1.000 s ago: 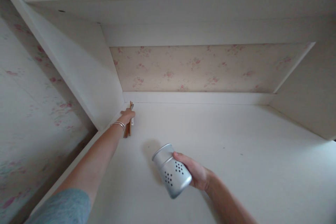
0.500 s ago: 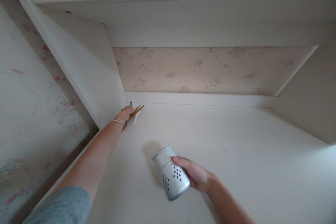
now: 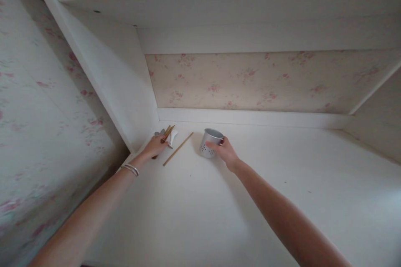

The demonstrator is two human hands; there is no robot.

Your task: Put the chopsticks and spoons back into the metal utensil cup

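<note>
Head view: left of centre, the left hand (image 3: 156,146) grips a bunch of chopsticks (image 3: 168,132) beside a white spoon (image 3: 173,136); near centre, the right hand (image 3: 227,153) grasps a perforated metal utensil holder (image 3: 207,139). Between them lies a single chopstick (image 3: 178,149).

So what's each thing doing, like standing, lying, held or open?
Silver perforated metal cup: roughly upright, open-topped, held by the right hand.
Thin brown wooden sticks: bunched in the left hand.
Single straight wooden stick: lying on the white tabletop, unheld.
White spoon-shaped utensil: beside the left hand; can't tell if held.
White overhead cabinet: open at its right part.
</note>
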